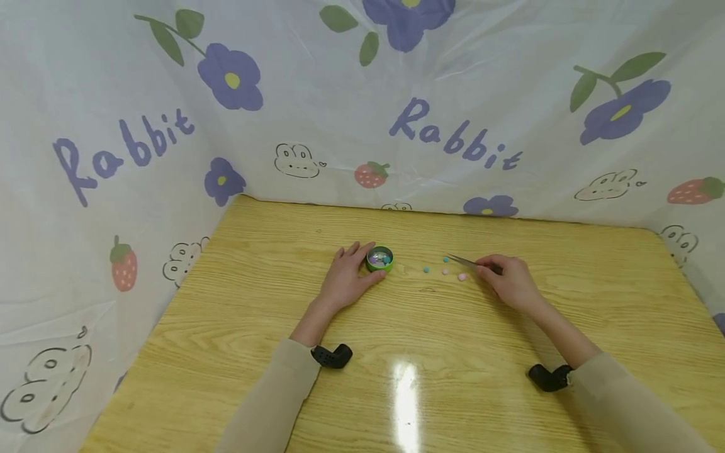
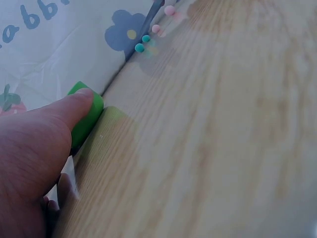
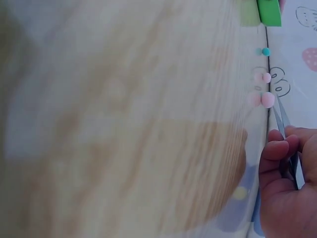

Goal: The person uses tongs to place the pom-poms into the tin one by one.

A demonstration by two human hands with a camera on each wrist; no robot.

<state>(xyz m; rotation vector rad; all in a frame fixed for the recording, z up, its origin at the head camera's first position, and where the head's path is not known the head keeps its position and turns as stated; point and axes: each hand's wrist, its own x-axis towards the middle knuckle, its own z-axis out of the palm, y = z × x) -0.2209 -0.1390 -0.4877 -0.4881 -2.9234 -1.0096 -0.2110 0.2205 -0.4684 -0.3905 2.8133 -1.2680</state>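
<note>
A round green tin (image 2: 88, 121) is gripped by the half-spread left hand (image 1: 348, 281), and pointed grey metal tweezers (image 1: 464, 260) are pinched in the closely curled right hand (image 1: 514, 283).

"rabbit" (image 1: 455, 139) is written twice, purple, on the white backdrop (image 1: 317, 94).

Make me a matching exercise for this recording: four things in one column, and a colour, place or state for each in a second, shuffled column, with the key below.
1. round container
2. tweezers
3. loose balls
4. left hand

A. pink and teal, lying on the table
B. touching the container's side
C. green on the outside
D. held in the right hand

Pairs: 1-C, 2-D, 3-A, 4-B
</note>
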